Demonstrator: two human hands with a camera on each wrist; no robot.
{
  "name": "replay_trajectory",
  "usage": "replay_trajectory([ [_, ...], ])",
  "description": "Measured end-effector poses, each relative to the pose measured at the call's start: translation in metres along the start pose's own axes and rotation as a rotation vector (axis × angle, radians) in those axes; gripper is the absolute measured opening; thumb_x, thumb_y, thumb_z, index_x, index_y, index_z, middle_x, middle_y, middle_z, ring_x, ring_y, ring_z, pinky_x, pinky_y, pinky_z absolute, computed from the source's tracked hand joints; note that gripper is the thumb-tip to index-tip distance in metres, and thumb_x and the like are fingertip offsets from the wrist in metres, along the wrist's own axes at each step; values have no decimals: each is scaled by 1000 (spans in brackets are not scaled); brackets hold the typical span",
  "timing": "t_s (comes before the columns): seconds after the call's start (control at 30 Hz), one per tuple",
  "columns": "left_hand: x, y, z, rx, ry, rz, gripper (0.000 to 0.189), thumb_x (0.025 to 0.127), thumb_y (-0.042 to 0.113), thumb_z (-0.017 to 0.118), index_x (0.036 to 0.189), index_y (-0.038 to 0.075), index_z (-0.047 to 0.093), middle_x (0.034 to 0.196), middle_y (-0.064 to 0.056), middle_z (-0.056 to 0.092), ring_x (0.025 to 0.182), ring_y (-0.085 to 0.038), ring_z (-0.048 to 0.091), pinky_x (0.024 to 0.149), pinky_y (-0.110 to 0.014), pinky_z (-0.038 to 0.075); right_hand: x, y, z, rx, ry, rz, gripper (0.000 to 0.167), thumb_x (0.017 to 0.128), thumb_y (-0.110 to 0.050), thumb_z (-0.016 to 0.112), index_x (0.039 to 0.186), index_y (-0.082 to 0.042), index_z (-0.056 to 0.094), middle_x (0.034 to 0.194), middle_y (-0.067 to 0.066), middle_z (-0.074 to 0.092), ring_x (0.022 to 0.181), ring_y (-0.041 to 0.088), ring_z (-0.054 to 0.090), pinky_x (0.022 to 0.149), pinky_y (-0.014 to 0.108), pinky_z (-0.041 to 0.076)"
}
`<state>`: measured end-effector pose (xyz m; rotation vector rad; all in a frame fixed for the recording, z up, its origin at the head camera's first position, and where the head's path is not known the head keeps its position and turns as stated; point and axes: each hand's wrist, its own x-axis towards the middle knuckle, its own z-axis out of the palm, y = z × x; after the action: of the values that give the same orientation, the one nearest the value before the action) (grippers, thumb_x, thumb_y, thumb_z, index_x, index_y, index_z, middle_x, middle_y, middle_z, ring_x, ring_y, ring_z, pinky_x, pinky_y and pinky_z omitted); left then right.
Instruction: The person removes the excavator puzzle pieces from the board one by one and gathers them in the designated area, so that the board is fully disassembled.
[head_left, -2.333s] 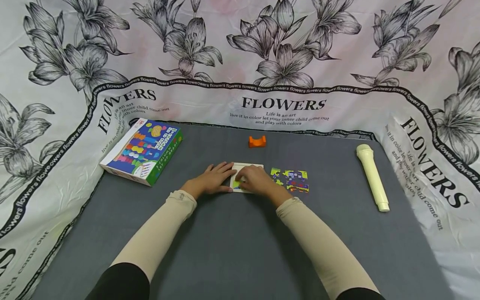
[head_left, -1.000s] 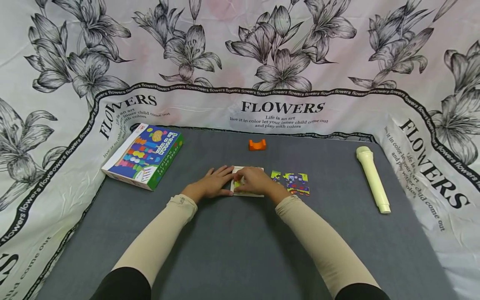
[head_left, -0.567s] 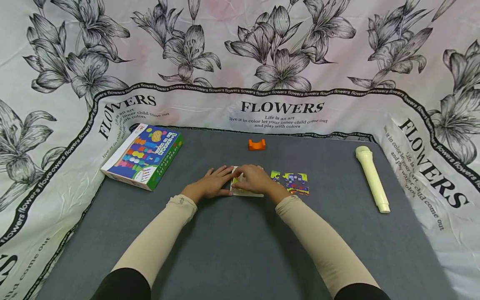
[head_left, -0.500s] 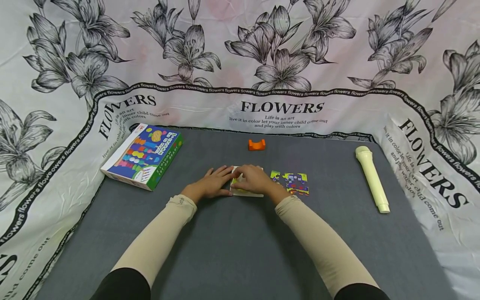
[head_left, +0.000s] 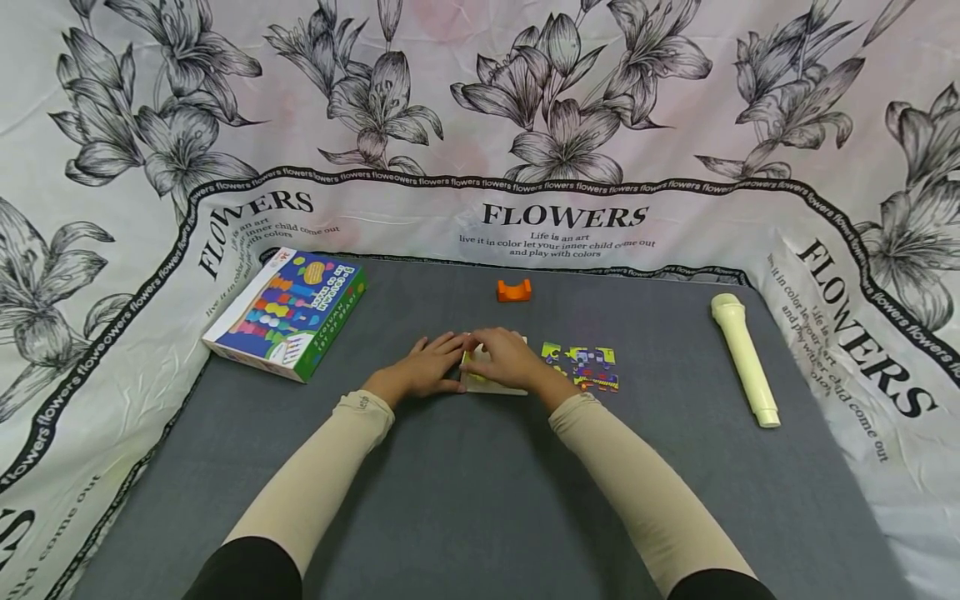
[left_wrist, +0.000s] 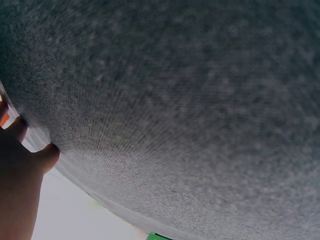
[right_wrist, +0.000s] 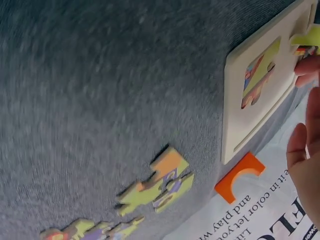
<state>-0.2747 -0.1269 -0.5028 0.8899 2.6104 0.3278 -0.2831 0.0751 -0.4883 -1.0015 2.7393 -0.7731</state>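
The puzzle tray (head_left: 495, 388), pale with a raised border, lies on the grey cloth, partly hidden beneath my right hand (head_left: 506, 358). The right wrist view shows a joined yellow patch (right_wrist: 257, 75) lying in the tray (right_wrist: 235, 107). Curled fingers of my right hand (right_wrist: 307, 130) pinch a yellow puzzle piece (right_wrist: 311, 37) over the tray's far part. My left hand (head_left: 422, 367) lies palm down with fingers spread, its fingertips at the tray's left edge. In the left wrist view, only part of the left hand (left_wrist: 22, 160) shows.
Several loose puzzle pieces (head_left: 596, 380) lie right of the tray. An orange arched block (head_left: 513, 291) sits behind it. A blue and green game box (head_left: 288, 312) stands at the left, a cream tube-shaped stick (head_left: 746, 362) at the right. Flower-printed cloth (head_left: 562, 217) hangs behind.
My right hand has stayed over the tray, its fingers shifting slightly at the tray's left part. My left hand has kept its place. The whole head view has dropped slightly since the earliest frame.
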Motion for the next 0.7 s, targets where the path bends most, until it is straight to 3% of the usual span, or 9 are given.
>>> replay_trajectory([
  [0.7, 0, 0, 0, -15, -7, -4, 71, 96, 44, 58, 153, 13, 31, 163, -8, 13, 150, -31, 7, 114, -65, 8, 2, 4, 0, -27, -85, 48, 34, 84, -35, 76, 110, -12, 71, 105, 0, 72, 93, 18, 64, 91, 45, 45],
])
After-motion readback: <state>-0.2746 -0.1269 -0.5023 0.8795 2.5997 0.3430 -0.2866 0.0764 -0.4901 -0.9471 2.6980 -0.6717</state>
